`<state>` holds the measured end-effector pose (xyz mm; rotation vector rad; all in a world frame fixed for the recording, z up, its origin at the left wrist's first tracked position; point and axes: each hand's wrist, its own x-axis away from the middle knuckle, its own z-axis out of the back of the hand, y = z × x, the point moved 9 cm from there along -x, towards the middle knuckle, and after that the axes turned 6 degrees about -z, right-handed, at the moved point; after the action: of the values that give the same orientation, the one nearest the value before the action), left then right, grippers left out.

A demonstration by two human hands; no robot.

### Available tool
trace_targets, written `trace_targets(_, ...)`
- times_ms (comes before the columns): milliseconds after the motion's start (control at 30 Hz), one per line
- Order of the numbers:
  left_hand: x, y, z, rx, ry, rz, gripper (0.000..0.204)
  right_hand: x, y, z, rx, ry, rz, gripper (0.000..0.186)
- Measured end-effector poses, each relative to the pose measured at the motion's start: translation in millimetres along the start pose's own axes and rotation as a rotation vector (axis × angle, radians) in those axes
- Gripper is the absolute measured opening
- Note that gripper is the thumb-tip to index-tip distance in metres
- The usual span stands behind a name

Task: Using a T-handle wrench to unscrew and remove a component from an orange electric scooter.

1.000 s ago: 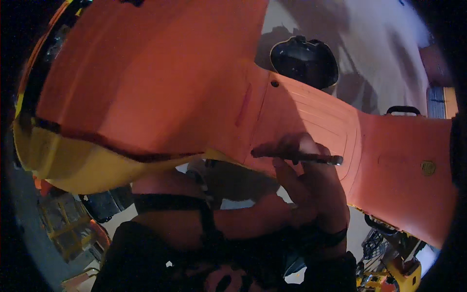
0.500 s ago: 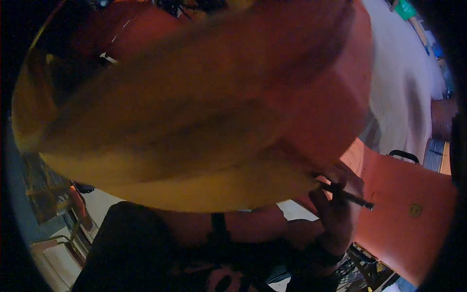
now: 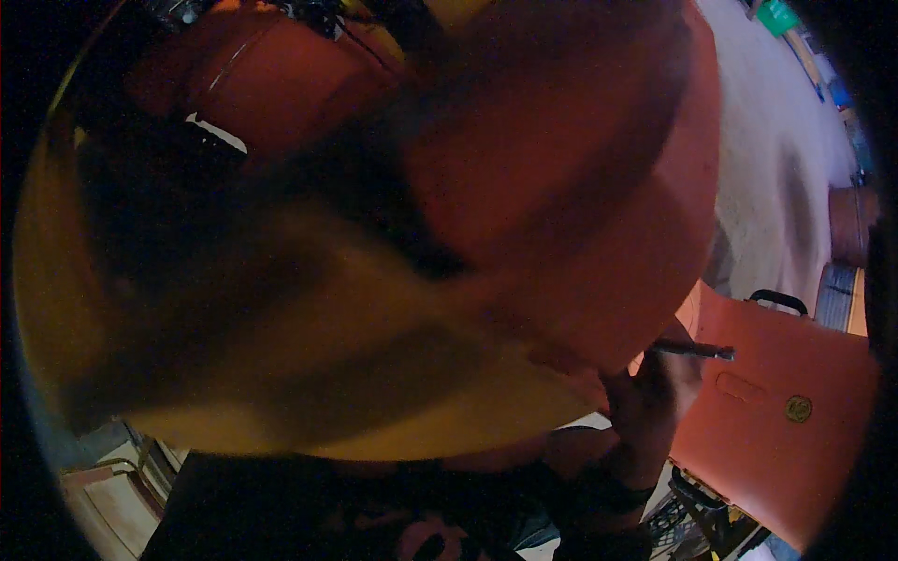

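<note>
A large, blurred, curved sheet (image 3: 571, 224) fills most of the head view. It looks dull red on the right and yellow-brown along the lower left, with dark patches across its middle; its kind is unclear. By its lower right edge is my right hand (image 3: 659, 388), in shadow, its fingers closed on a thin dark rod (image 3: 700, 350) with a shiny tip pointing right. The rod's other end is hidden. Whether this hand also touches the sheet I cannot tell. My left hand does not show.
An orange-red case (image 3: 776, 421) with a black handle (image 3: 778, 301) and a round badge stands at the right. Beneath it is dark metal framework (image 3: 706, 514). Pale floor (image 3: 772, 140) stretches behind. At lower left is a light framed object (image 3: 112, 505).
The curved sheet's lower edge has come down, and a dark patch now crosses its middle. My right hand has shifted slightly up and right, the rod turning closer to level.
</note>
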<state>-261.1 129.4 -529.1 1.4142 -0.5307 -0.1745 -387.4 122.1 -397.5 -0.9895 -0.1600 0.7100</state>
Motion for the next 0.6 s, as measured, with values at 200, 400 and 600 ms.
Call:
trace_targets(200,1.1,-3.9,-7.8,0.026,0.008,0.017,0.021,4.0,5.6,-4.8,-0.043,-0.036,-0.154,0.037)
trace_targets(400,2.5,5.0,4.8,0.071,0.032,0.015,0.021,3.3,1.3,-5.3,0.096,-0.016,0.057,0.042)
trace_targets(600,6.6,5.6,12.1,0.097,0.052,0.026,0.022,3.5,11.4,-10.3,-0.234,-0.057,-0.338,0.045)
